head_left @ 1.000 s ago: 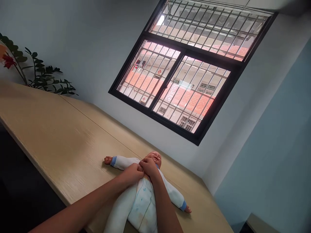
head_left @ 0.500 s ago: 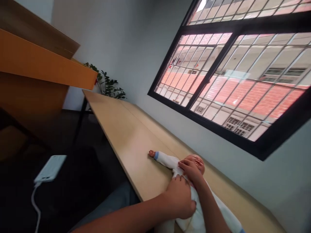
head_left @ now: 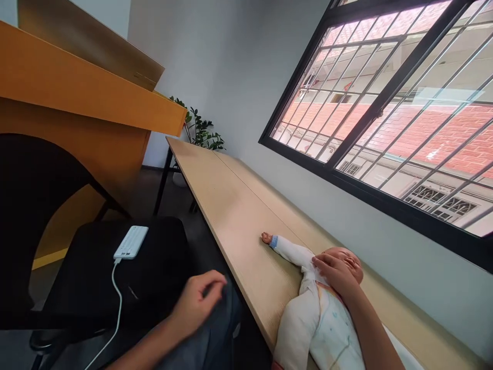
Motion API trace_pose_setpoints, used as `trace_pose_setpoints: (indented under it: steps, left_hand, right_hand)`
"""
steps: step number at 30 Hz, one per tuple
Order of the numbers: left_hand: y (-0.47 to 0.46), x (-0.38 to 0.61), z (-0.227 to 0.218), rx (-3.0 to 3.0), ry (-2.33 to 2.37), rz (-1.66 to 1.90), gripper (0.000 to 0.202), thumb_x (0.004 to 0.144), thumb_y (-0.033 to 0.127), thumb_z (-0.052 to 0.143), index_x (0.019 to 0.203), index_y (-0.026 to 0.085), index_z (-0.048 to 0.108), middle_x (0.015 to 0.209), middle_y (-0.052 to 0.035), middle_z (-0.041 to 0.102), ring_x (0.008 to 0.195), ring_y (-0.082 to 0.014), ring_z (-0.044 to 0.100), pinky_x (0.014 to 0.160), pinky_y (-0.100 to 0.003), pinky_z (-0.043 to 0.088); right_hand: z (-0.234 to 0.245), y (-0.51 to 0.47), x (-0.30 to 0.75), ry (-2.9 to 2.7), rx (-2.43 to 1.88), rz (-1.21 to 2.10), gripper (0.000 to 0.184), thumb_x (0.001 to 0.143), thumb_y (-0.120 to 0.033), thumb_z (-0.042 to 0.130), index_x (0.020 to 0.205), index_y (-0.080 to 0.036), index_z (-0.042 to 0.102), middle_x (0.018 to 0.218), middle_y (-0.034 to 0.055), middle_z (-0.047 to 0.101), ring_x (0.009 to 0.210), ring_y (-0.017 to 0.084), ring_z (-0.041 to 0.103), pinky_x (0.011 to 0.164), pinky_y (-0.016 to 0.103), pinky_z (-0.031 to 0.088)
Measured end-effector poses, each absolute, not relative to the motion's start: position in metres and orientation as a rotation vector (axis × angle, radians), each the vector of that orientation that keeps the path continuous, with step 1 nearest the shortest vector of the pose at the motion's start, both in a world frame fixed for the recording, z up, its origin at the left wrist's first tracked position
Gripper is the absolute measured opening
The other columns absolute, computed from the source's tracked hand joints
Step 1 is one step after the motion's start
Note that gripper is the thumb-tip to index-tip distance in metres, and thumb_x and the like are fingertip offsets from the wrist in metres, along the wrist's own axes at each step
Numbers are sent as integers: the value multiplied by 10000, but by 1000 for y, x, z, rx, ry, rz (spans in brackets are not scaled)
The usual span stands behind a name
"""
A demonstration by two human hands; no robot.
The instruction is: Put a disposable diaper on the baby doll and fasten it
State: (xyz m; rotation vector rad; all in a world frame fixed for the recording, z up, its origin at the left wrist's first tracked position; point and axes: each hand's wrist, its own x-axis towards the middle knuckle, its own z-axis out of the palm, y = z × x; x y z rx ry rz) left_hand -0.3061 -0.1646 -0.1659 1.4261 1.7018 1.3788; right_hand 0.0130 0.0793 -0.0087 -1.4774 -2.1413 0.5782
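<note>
A baby doll (head_left: 346,262) in white clothing with blue cuffs lies on its back on the wooden table (head_left: 239,216). Its face is turned up, with one arm stretched out toward the far end. My right hand (head_left: 334,273) rests at its collar, fingers closed on the top near the neck; the fingertips are partly hidden. Lower down, a pale patterned cloth (head_left: 336,329) covers its belly, crossed by my right forearm. Off the table's edge, my left hand (head_left: 200,298) is over my lap, fingers curled and thumb near the index finger, with nothing visible in it.
A white power bank (head_left: 131,242) with a cable (head_left: 118,303) lies on a black chair (head_left: 84,257) at left. Behind it stands an orange desk (head_left: 96,105). A plant (head_left: 202,131) is at the far end; a barred window (head_left: 370,103) is on the right wall.
My left hand has left the doll's front and moved left, off the table, over my lap. My right hand stays at the collar. The view has shifted left, showing more of the chair.
</note>
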Motion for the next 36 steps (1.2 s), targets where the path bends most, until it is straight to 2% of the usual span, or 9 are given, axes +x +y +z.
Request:
trace_pose_setpoints:
  steps: [3,5,7,12,20,26,30,32,36]
  left_hand:
    - [-164,-362,-240,1364,2171,1079,382,965,238,404,1208,186,694,1239,-93,716,1193,-241,667,1046,-323,516]
    - [-162,-390,-275,1253,2359,937,513,909,169,453,1400,118,596,1426,-180,613,1346,-310,573,1125,-420,465]
    - [-160,-410,-299,1143,2515,786,537,898,155,469,1415,61,579,1482,-268,547,1411,-400,492,1141,-552,415]
    - [-154,-437,-332,1168,2644,573,481,969,137,418,1417,156,592,1618,-225,433,1522,-347,376,1195,-525,334]
    - [-141,-445,-344,1179,2689,439,504,956,223,556,1449,120,552,1548,-271,466,1440,-406,453,1127,-503,380]
    - [-147,-441,-333,1104,2665,400,502,970,200,554,1466,137,518,1586,-216,443,1479,-359,416,1181,-504,339]
    - [-151,-420,-311,1055,2560,398,542,953,168,538,1483,63,488,1604,-279,403,1517,-414,369,1152,-552,388]
    - [-152,-400,-295,1128,2415,440,503,964,196,518,1441,38,532,1492,-281,538,1412,-388,523,1084,-489,469]
    - [-161,-353,-255,1425,2023,593,481,1091,372,294,1243,171,704,1171,-87,768,1104,-197,730,948,-256,538]
  right_hand:
    - [-9,79,11,-2142,-1486,586,403,729,-598,645,743,-206,735,741,83,688,694,238,606,626,338,472]
    - [-11,80,11,-2139,-1484,579,406,728,-599,644,739,-202,730,745,84,691,687,235,606,634,340,481]
    - [-12,82,11,-2136,-1472,583,412,732,-599,646,756,-197,731,743,82,690,672,228,593,625,338,476]
    - [-15,86,14,-2169,-1454,593,407,745,-590,652,775,-191,725,724,75,677,650,215,559,599,334,447]
    - [-17,84,15,-2207,-1451,570,443,783,-601,622,841,-179,746,750,77,685,674,226,580,637,346,438]
    - [-15,84,15,-2317,-1447,421,482,832,-597,576,891,-169,789,787,98,717,767,262,633,720,368,474]
    - [-12,81,13,-2328,-1415,428,494,837,-609,568,878,-165,780,798,99,724,794,279,654,738,376,484]
    - [-11,79,11,-2327,-1398,445,488,837,-606,561,864,-164,765,804,96,727,787,273,654,728,372,480]
    - [-12,77,10,-2322,-1392,435,477,837,-599,555,841,-167,756,810,90,733,790,264,654,724,363,471]
